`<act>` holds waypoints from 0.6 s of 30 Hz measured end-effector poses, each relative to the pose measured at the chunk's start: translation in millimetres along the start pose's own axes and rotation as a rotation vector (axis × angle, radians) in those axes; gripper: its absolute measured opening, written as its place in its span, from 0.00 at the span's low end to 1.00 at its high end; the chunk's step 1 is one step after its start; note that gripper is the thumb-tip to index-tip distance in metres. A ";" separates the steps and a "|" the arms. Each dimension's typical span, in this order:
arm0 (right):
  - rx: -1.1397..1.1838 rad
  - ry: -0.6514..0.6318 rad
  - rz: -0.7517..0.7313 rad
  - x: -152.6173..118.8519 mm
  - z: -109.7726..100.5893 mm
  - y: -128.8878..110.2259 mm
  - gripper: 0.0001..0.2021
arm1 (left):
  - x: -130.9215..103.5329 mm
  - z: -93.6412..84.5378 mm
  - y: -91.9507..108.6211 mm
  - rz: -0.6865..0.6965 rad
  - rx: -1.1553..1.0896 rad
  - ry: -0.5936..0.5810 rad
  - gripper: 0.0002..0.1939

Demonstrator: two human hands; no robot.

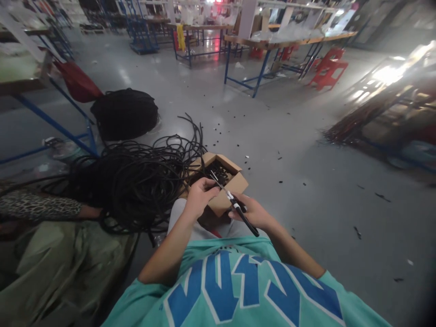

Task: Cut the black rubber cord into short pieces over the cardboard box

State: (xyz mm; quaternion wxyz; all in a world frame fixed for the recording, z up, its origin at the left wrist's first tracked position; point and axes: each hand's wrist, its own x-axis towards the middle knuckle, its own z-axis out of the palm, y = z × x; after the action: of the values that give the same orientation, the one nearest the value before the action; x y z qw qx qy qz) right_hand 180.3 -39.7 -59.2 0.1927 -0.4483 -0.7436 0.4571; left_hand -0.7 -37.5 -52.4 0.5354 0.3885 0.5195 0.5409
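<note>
In my right hand (250, 211) is a pair of scissors (238, 207) with black handles, its thin metal blades pointing up and left over the box. My left hand (200, 196) is closed near the blades, its thumb and fingertips pressed together; what lies between them is too small to make out. Below both hands stands an open cardboard box (237, 184) between my legs, with small black pieces (218, 171) inside. A large tangle of black cord (126, 179) lies left of the box, some strands reaching its edge.
A black bundle (126, 113) sits behind the cord. At the left, a person's patterned sleeve (41, 205) and hand reach toward the cord. Blue-legged tables (272, 44), red stools (329, 68) and a rack (384, 104) stand farther off. Black scraps dot the floor (272, 136).
</note>
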 end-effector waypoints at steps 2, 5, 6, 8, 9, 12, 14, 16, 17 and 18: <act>-0.029 -0.006 0.004 -6.9 -2.1 -6.6 0.28 | -6.7 1.2 3.6 0.029 0.055 -0.031 0.09; -0.048 0.015 -0.014 -15.6 -4.3 -12.8 0.29 | -15.6 3.5 10.6 0.070 0.130 -0.071 0.08; -0.048 0.016 -0.026 -18.1 -4.7 -14.0 0.29 | -18.3 4.3 13.2 0.084 0.160 -0.079 0.08; -0.043 0.015 -0.051 -22.8 -5.2 -15.9 0.28 | -23.4 5.4 18.6 0.112 0.225 -0.094 0.07; -0.038 0.017 -0.062 -25.0 -5.2 -16.7 0.27 | -25.7 5.6 21.2 0.124 0.258 -0.103 0.06; -0.010 0.037 -0.080 -30.7 -4.8 -18.4 0.25 | -31.4 5.2 28.3 0.149 0.328 -0.120 0.05; 0.013 0.056 -0.082 -33.4 -3.9 -18.8 0.24 | -33.9 4.4 32.1 0.150 0.346 -0.113 0.06; 0.039 0.070 -0.070 -35.1 -2.5 -18.5 0.24 | -35.3 3.6 34.8 0.139 0.340 -0.103 0.06; 0.055 0.073 -0.063 -35.5 -1.7 -18.1 0.24 | -35.6 3.3 35.6 0.131 0.334 -0.100 0.07; 0.076 0.075 -0.058 -35.8 -0.8 -17.6 0.24 | -35.8 3.1 36.0 0.123 0.326 -0.100 0.08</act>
State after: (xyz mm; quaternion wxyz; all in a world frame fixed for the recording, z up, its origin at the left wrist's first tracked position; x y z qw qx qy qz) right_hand 191.0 -72.7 -39.4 0.2505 -0.4354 -0.7307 0.4623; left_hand 0.4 -68.2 -11.8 0.4562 0.5275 0.5483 0.4614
